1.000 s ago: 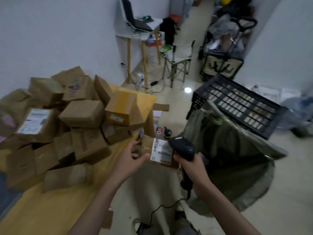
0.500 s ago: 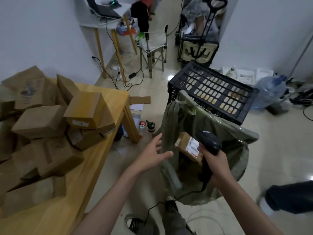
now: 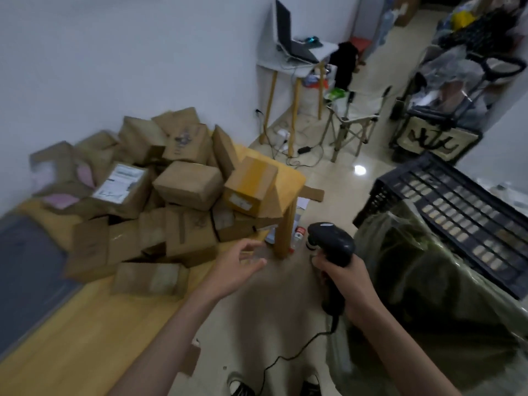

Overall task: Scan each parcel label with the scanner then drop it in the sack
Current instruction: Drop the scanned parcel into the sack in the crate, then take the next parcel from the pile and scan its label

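While the right hand (image 3: pixel 341 277) stays wrapped round the black scanner (image 3: pixel 333 244) grip, left hand (image 3: pixel 238 262) reaches empty toward the parcels (image 3: pixel 183 201), fingers loosely spread, holding nothing. Cardboard boxes heaped on the wooden table (image 3: pixel 85 332), nearest ones just ahead of the fingertips. Judged light, stiff-walled, dry card with taped seams, not slippery; small enough for a one-handed pinch across opposite faces, label kept uncovered. Heap looks loose, may slide. Green sack (image 3: pixel 423 284) stands open at right, beside a black crate (image 3: pixel 445 201)

black crate (image 3: pixel 445 201) | laptop (image 3: pixel 291 44) on white table (image 3: pixel 288 64) | folding chair (image 3: pixel 357 118)
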A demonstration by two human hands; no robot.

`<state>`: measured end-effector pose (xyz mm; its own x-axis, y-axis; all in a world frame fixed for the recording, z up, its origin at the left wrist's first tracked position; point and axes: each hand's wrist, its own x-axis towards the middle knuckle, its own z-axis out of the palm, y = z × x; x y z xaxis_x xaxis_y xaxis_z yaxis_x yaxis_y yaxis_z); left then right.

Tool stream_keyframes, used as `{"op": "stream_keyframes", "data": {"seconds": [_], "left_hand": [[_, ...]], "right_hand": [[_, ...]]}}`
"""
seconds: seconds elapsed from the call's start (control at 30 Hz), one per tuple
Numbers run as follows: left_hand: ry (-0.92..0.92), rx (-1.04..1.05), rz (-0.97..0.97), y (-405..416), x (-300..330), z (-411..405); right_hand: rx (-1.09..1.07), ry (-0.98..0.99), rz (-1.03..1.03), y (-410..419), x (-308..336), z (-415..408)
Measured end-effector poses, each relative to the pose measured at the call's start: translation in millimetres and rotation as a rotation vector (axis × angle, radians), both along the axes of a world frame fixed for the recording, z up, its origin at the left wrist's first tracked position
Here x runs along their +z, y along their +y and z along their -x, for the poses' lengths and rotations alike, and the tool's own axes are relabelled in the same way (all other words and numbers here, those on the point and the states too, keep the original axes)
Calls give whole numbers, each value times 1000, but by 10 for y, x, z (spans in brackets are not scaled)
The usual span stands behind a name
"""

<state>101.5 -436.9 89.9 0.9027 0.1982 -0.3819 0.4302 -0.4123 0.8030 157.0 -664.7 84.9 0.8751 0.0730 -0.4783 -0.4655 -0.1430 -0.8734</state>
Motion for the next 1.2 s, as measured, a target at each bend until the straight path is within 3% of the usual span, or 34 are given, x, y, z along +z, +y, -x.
{"op": "stream_keyframes", "data": {"seconds": [0.4,0.63,1.0,1.2], "left_hand": [[-54,142,2,925,212,167],[-71,160,-58,970,292,-383],[68,236,-93,921,112,-1410],[94,265,16,861,40,-1634]], "right_hand": [[229,-40,-53,1098,423,-376],[209,11,-85,1296,336,-1000],[189,131,-156,1351,-90,-1762],[218,130,-201,1426,-163,-1872]]}}
